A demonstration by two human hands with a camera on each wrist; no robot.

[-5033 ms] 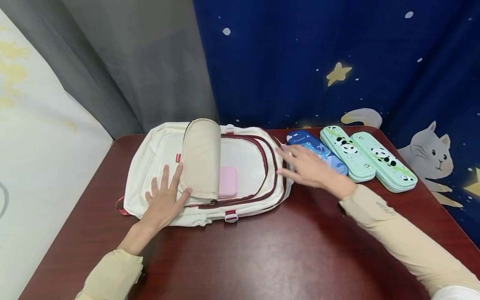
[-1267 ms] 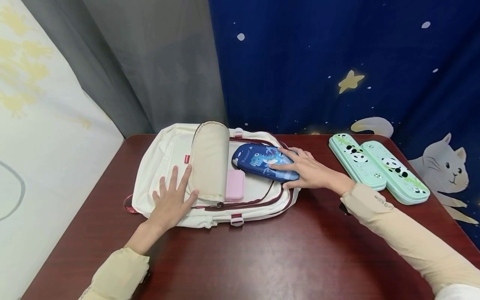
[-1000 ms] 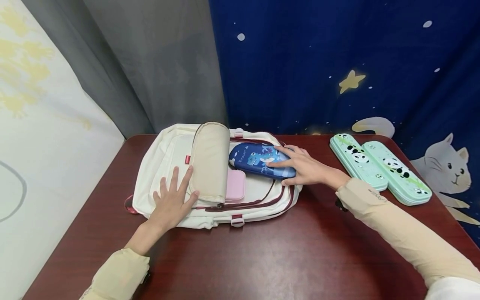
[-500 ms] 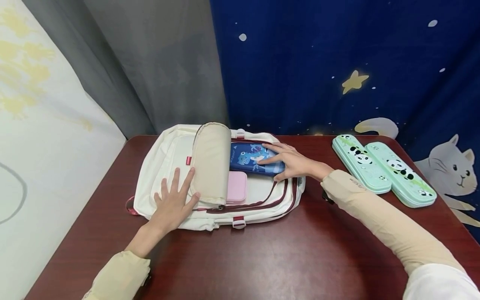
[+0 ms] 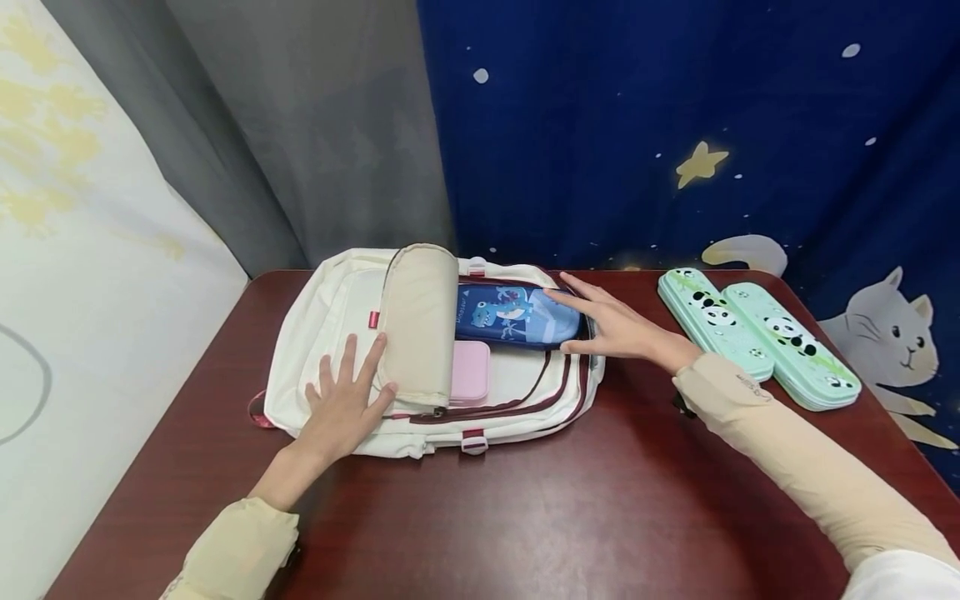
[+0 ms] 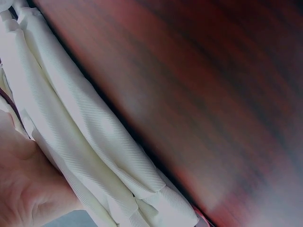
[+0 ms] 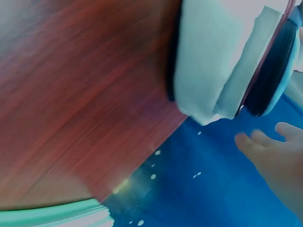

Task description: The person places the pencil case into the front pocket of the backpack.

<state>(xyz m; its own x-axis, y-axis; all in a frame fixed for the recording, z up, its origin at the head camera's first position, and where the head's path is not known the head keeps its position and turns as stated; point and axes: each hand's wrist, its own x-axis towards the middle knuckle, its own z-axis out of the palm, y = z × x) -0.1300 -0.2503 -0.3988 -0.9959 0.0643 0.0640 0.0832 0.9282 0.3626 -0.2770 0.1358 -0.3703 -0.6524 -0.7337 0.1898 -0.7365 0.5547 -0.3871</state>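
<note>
A white backpack (image 5: 341, 287) with dark red zips lies on the table, its beige flap (image 5: 420, 325) folded back to the left. In the opened compartment sits a blue dinosaur pencil case (image 5: 517, 317), its left end hidden under the flap. Below it a pink box (image 5: 471, 371) also shows only in part. My left hand (image 5: 341, 412) rests with spread fingers on the backpack, by the flap's left edge. At the right end of the pencil case is my right hand (image 5: 626, 329), fingers extended and apart; the right wrist view shows this hand (image 7: 279, 163) clear of the case.
Two mint green panda pencil cases (image 5: 716, 321) (image 5: 791, 346) lie side by side at the table's right. The dark red-brown table (image 5: 487, 517) meets a blue curtain (image 5: 600, 133) and a grey curtain (image 5: 337, 133) behind. A red strap (image 5: 258, 408) sticks out at the backpack's left.
The dinosaur pencil case has gone from the table into the backpack and slid left under the flap. My right hand has let go and drawn back right. The left hand stays put.
</note>
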